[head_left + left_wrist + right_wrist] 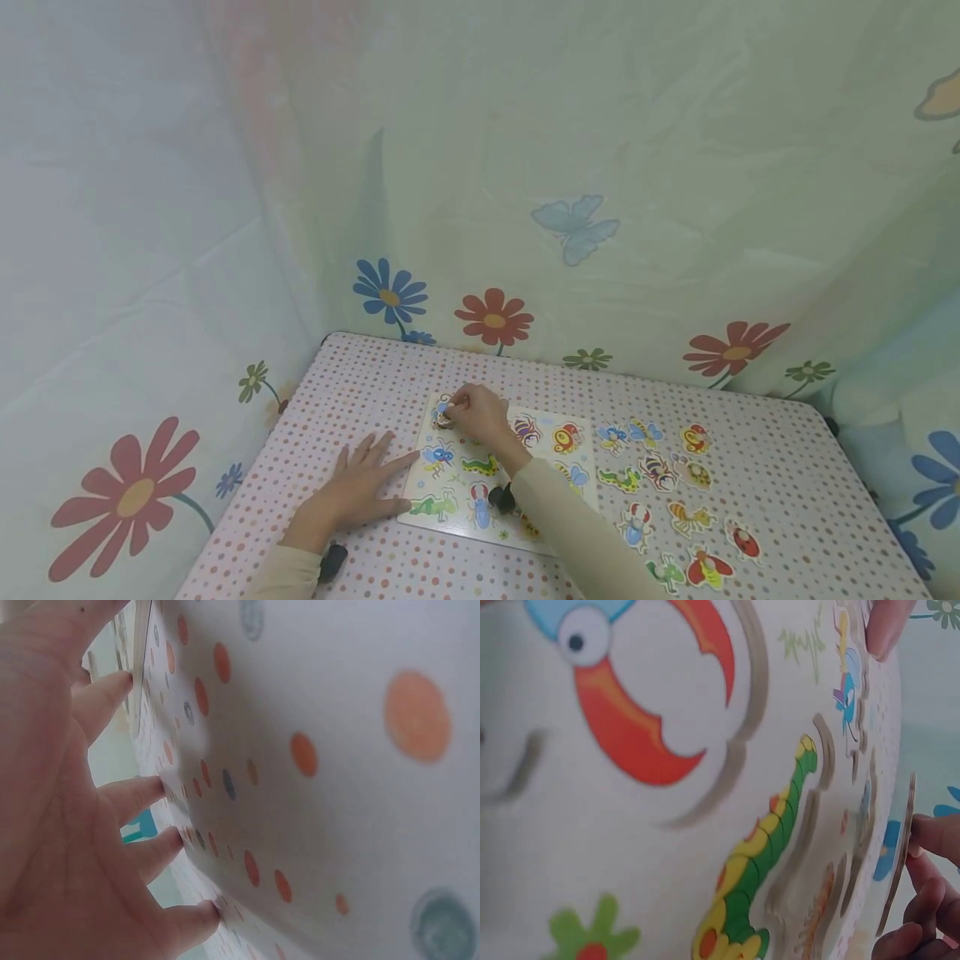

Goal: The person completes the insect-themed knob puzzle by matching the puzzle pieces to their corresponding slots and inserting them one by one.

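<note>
A wooden insect puzzle board lies on the table, with a caterpillar picture and others in cut-out recesses. Over its far left corner, my right hand pinches a thin wooden puzzle piece between thumb and fingers. That piece stands edge-on above the board in the right wrist view, so its picture is hidden there. My left hand rests on the table with spread fingers, its thumb and index finger at the board's left edge. My right forearm covers part of the board.
Several loose insect pieces lie right of the board, among them a caterpillar piece, a beetle piece, a bee piece and a ladybird piece. The dotted tablecloth reaches a flower-printed curtain behind.
</note>
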Demonstrator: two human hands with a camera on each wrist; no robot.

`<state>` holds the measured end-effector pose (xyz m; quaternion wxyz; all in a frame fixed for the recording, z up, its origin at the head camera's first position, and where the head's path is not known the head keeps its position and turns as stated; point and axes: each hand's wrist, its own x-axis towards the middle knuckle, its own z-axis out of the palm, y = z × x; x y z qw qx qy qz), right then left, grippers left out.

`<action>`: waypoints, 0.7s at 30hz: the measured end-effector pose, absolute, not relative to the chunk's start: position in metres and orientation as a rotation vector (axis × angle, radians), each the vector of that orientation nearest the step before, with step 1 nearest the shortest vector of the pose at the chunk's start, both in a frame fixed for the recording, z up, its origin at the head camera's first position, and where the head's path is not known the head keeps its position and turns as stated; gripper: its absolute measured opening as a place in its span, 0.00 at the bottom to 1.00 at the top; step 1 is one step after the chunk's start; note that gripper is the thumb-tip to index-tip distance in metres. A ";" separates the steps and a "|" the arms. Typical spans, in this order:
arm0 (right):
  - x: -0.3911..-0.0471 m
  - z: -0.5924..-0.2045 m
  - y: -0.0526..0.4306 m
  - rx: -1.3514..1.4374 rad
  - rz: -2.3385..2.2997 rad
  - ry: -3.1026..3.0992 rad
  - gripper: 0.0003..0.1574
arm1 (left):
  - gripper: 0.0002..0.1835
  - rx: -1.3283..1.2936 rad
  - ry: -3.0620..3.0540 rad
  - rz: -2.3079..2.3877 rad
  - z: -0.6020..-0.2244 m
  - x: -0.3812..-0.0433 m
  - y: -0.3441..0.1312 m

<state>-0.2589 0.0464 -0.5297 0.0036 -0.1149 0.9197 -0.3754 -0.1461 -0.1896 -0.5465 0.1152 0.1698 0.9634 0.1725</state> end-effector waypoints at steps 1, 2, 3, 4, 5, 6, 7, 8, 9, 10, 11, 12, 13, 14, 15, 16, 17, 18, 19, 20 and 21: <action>-0.258 -0.530 0.045 -0.354 -1.165 2.882 0.07 | 0.40 0.502 2.825 0.504 -0.547 -0.146 -0.190; -0.258 -0.531 0.044 -0.351 -1.159 2.880 0.07 | 0.40 0.505 2.826 0.502 -0.547 -0.146 -0.190; -0.258 -0.532 0.044 -0.348 -1.152 2.881 0.07 | 0.40 0.507 2.827 0.504 -0.547 -0.146 -0.190; -0.257 -0.532 0.043 -0.348 -1.151 2.880 0.07 | 0.40 0.509 2.827 0.502 -0.547 -0.146 -0.190; -0.257 -0.533 0.042 -0.351 -1.149 2.881 0.08 | 0.40 0.509 2.827 0.502 -0.547 -0.146 -0.190; -0.257 -0.533 0.042 -0.351 -1.150 2.876 0.08 | 0.40 0.511 2.828 0.503 -0.547 -0.146 -0.190; -0.256 -0.534 0.041 -0.346 -1.146 2.871 0.08 | 0.40 0.512 2.829 0.504 -0.547 -0.146 -0.190; -0.256 -0.535 0.040 -0.345 -1.143 2.868 0.08 | 0.40 0.513 2.829 0.506 -0.547 -0.146 -0.190; -0.256 -0.535 0.040 -0.349 -1.138 2.868 0.08 | 0.40 0.514 2.831 0.505 -0.546 -0.146 -0.190; -0.255 -0.535 0.039 -0.348 -1.135 2.865 0.08 | 0.40 0.516 2.831 0.505 -0.546 -0.145 -0.190; -0.255 -0.536 0.038 -0.350 -1.127 2.866 0.08 | 0.40 0.516 2.831 0.506 -0.546 -0.145 -0.190; -0.255 -0.537 0.038 -0.354 -1.115 2.873 0.09 | 0.40 0.516 2.831 0.507 -0.546 -0.145 -0.190; -0.255 -0.537 0.037 -0.355 -1.104 2.878 0.09 | 0.40 0.515 2.832 0.508 -0.546 -0.145 -0.190; -0.255 -0.537 0.037 -0.359 -1.099 2.884 0.09 | 0.40 0.515 2.831 0.509 -0.546 -0.145 -0.190; -0.255 -0.537 0.036 -0.363 -1.096 2.890 0.09 | 0.40 0.515 2.830 0.511 -0.546 -0.145 -0.190; -0.255 -0.538 0.036 -0.362 -1.093 2.893 0.09 | 0.40 0.515 2.830 0.512 -0.546 -0.145 -0.190; -0.254 -0.538 0.036 -0.369 -1.090 2.899 0.09 | 0.40 0.513 2.829 0.514 -0.545 -0.145 -0.190; -0.254 -0.538 0.035 -0.370 -1.091 2.901 0.09 | 0.40 0.513 2.829 0.515 -0.545 -0.145 -0.190; -0.254 -0.537 0.035 -0.368 -1.098 2.897 0.09 | 0.40 0.513 2.831 0.516 -0.545 -0.145 -0.190; -0.254 -0.537 0.035 -0.368 -1.100 2.896 0.09 | 0.40 0.511 2.832 0.512 -0.544 -0.145 -0.190; -0.253 -0.536 0.035 -0.370 -1.103 2.894 0.08 | 0.40 0.508 2.832 0.513 -0.544 -0.145 -0.190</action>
